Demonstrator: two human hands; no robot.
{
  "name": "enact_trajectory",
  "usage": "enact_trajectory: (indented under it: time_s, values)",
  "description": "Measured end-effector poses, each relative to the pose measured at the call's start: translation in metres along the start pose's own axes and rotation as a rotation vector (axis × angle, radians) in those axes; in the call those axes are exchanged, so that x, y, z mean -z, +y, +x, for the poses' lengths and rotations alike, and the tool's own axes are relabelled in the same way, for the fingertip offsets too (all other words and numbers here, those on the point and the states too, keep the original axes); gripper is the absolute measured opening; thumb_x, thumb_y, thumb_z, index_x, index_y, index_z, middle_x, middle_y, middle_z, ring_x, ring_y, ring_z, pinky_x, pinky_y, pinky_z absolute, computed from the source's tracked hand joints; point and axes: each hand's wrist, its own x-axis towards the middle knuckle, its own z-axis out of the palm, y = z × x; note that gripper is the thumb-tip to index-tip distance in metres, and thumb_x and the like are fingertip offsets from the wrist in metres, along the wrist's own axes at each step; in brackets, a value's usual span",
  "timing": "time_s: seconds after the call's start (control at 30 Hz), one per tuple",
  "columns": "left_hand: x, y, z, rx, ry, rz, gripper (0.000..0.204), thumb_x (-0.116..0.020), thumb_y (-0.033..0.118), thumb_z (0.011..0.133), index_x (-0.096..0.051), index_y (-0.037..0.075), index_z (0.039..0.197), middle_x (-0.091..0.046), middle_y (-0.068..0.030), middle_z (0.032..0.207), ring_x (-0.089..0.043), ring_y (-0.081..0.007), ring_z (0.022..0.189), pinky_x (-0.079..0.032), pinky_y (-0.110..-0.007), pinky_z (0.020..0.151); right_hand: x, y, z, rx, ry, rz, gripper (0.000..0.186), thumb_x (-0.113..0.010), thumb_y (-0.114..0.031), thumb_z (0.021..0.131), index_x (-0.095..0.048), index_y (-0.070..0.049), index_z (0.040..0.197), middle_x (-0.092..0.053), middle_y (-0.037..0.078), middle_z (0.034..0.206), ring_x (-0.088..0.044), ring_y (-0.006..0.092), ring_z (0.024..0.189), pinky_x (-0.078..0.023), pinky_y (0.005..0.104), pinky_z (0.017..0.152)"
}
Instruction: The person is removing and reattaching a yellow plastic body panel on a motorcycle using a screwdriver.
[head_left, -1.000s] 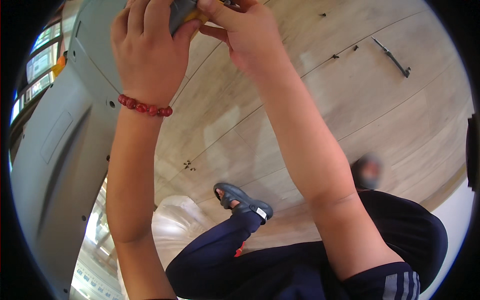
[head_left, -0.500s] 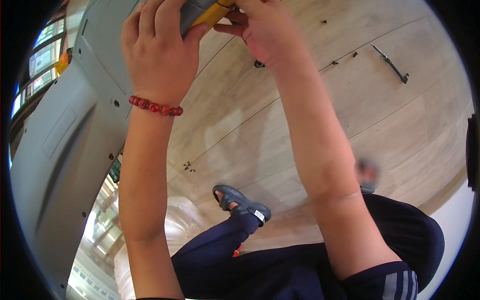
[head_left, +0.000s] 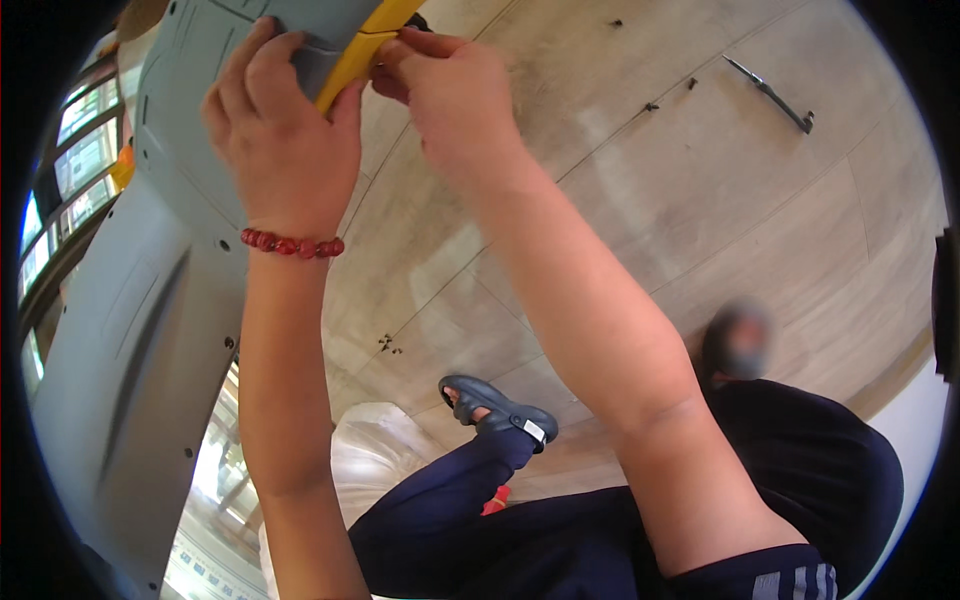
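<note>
A large grey plastic casing (head_left: 185, 165) fills the left side, edged near the top with a yellow strip (head_left: 350, 72). My left hand (head_left: 290, 150), a red bead bracelet on its wrist, lies over the casing with fingers apart. Its thumb touches the lower end of the strip. At the strip's outer edge, my right hand (head_left: 455, 95) has its thumb and fingers pinched together. Whatever sits between those fingertips is hidden. Just above them a small dark part (head_left: 415, 22) sticks out.
On the wood-look floor lie a thin dark screwdriver-like tool (head_left: 770, 92) and several small screws (head_left: 390, 345). Near my sandalled foot (head_left: 495, 410) is a white plastic bag (head_left: 375, 440), with a small red object (head_left: 496, 500) beside my trouser leg.
The view has shifted, bringing more of the casing and yellow strip into sight. My right hand has moved left and down, its fingers now pressed together at the strip's edge.
</note>
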Motion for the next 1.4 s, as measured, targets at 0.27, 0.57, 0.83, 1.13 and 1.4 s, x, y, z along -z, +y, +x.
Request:
enact_trajectory:
  time_s: [0.27,0.57,0.83,1.13,1.4]
  values:
    - [0.000,-0.002,0.000,-0.016,0.008,0.003,0.061,-0.085,0.018,0.075,-0.052,0.009,0.125,-0.058,-0.0103,0.136,-0.054,-0.0284,0.124,-0.039,-0.045,0.103,0.000,0.015,-0.029,0.112,-0.282,0.151,0.053,-0.060,-0.010,0.097,-0.045,0.007,0.144,-0.055,0.011,0.140,-0.055,0.0178,0.124,-0.044,0.0276,0.103]
    - [0.005,-0.008,0.000,-0.093,0.018,0.075,0.050,-0.076,0.017,0.084,-0.055,0.004,0.127,-0.061,-0.0119,0.137,-0.058,-0.0300,0.124,-0.037,-0.043,0.107,-0.011,-0.018,-0.030,0.029,-0.274,-0.307,0.029,-0.062,-0.023,0.098,-0.064,0.006,0.101,-0.069,0.009,0.091,-0.063,0.0156,0.083,-0.050,0.0309,0.073]
    - [0.056,0.000,-0.093,0.153,0.090,-0.313,0.034,-0.066,-0.009,0.075,-0.068,0.004,0.107,-0.071,-0.0117,0.109,-0.067,-0.0310,0.099,-0.052,-0.039,0.084,-0.034,-0.021,-0.041,0.160,-0.090,-0.768,0.046,-0.061,-0.033,0.101,-0.060,0.010,0.117,-0.066,0.020,0.105,-0.064,0.0300,0.104,-0.051,0.0401,0.087]
    - [0.028,-0.016,-0.251,1.741,0.544,-1.650,0.038,-0.062,0.024,0.100,-0.052,0.007,0.132,-0.057,-0.0137,0.134,-0.054,-0.0321,0.125,-0.046,-0.050,0.107,-0.025,0.001,-0.021,0.316,-0.136,-0.608,0.046,-0.058,-0.035,0.104,-0.063,0.011,0.109,-0.066,0.014,0.103,-0.060,0.0209,0.093,-0.049,0.0376,0.084]
    - [0.033,-0.037,-0.259,1.440,0.891,-1.676,0.063,-0.060,0.045,0.100,-0.029,0.022,0.150,-0.032,-0.0126,0.155,-0.043,-0.0447,0.134,-0.042,-0.064,0.111,-0.015,-0.001,0.004,0.298,-0.125,-0.349,0.032,-0.058,-0.018,0.105,-0.058,0.006,0.126,-0.063,0.013,0.120,-0.062,0.0247,0.109,-0.056,0.0409,0.101]
